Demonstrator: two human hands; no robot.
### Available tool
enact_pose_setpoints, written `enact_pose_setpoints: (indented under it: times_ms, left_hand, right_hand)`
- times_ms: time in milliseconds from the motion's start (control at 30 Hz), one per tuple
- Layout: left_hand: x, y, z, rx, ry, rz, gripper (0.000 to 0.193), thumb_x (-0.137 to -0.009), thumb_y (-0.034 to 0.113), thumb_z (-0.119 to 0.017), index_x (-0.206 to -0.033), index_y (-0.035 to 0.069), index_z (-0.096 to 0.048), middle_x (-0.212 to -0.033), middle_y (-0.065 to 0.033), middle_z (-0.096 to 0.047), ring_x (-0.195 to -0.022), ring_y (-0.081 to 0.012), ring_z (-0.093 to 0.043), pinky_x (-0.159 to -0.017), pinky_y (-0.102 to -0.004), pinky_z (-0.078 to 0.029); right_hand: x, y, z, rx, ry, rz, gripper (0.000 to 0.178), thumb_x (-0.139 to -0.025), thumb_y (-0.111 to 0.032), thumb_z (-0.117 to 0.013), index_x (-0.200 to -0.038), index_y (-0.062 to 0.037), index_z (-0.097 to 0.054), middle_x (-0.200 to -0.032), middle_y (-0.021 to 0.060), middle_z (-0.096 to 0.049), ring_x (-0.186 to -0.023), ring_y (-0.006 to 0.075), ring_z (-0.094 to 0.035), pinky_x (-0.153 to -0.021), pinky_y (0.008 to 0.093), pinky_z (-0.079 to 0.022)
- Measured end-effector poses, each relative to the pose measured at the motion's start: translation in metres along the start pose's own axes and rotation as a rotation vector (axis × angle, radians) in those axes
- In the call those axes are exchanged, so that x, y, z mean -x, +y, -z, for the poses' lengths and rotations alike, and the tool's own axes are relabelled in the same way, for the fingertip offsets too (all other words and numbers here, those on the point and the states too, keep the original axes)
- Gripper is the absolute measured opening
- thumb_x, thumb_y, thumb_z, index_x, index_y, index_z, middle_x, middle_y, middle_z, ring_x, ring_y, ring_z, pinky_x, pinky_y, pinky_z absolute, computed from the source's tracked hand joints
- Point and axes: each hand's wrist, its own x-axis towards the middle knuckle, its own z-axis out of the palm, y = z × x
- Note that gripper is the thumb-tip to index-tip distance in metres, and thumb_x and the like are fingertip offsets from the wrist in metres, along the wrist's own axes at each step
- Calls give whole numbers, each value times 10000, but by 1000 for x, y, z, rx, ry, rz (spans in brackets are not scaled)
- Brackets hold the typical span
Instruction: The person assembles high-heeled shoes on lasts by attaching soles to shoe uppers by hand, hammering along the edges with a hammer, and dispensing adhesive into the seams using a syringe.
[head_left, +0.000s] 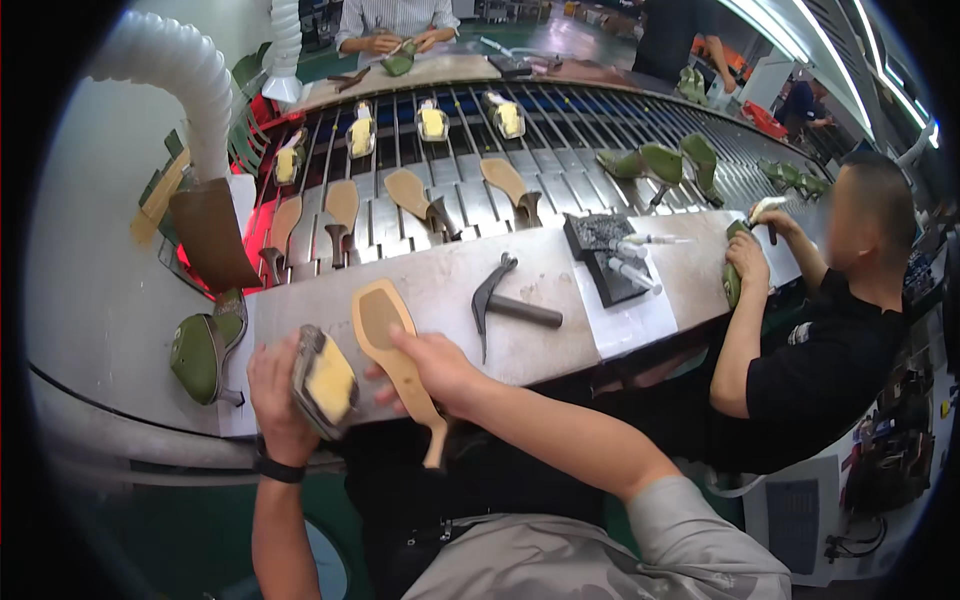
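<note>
My left hand (274,392), with a black band at the wrist, grips a shoe upper (328,382), its yellow underside turned up and its rim grey. In my right hand (437,368) is a tan shoe sole (398,372) with a slim heel at its lower end; the fingers are closed around its middle. The two pieces are held side by side, apart, over the bench's front edge. Beyond my right hand lies a hammer (520,310) with a dark curved head on the grey bench (425,290). A green heeled shoe (203,352) stands left of my left hand.
Past the bench, a slatted metal conveyor (390,230) carries soles (407,190), yellow-bottomed uppers (432,122) and green shoes (660,165). A black block (605,260) with syringes (630,272) sits right of the hammer. A co-worker (830,330) works close on the right. A white hose (180,80) hangs at left.
</note>
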Motion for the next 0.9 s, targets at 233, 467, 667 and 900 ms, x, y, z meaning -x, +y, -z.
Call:
enact_pose_setpoints:
  times_ms: [233,467,667,900]
  left_hand:
    - [-41,17,25,161,-276,-135,460,-809,137,-783,-1246,43,-677,-1274,-124,-710,-1199,-313,-673,-1117,-484,-462]
    - [-28,66,6,-32,-600,-443,573,-715,179,-760,-1282,151,-691,-1369,-34,-664,-1355,-238,-571,-1265,-611,-255]
    - [-18,82,2,-15,-598,-393,585,-766,240,-778,-1342,200,-679,-1451,-44,-629,-1472,-227,-492,-1276,-672,-174]
    - [12,80,-12,-50,-350,-385,271,-966,177,-612,-1198,226,-744,-1275,7,-749,-1275,-136,-655,-1257,-492,-274]
  right_hand:
    - [7,-9,59,-125,399,388,454,-1138,-371,-463,-1282,48,-559,-1020,195,-715,-756,263,-732,-620,391,-633]
    - [35,-43,92,-118,488,348,373,-1122,-318,-508,-1259,25,-566,-982,173,-722,-735,213,-724,-631,365,-621]
    - [-38,-42,90,1209,792,799,495,-941,-224,-768,-1307,46,-573,-1032,214,-715,-842,401,-709,-802,458,-595]
    - [-10,-41,77,406,532,854,357,-1082,-261,-605,-1225,57,-679,-1181,187,-735,-1138,265,-700,-1035,409,-525]
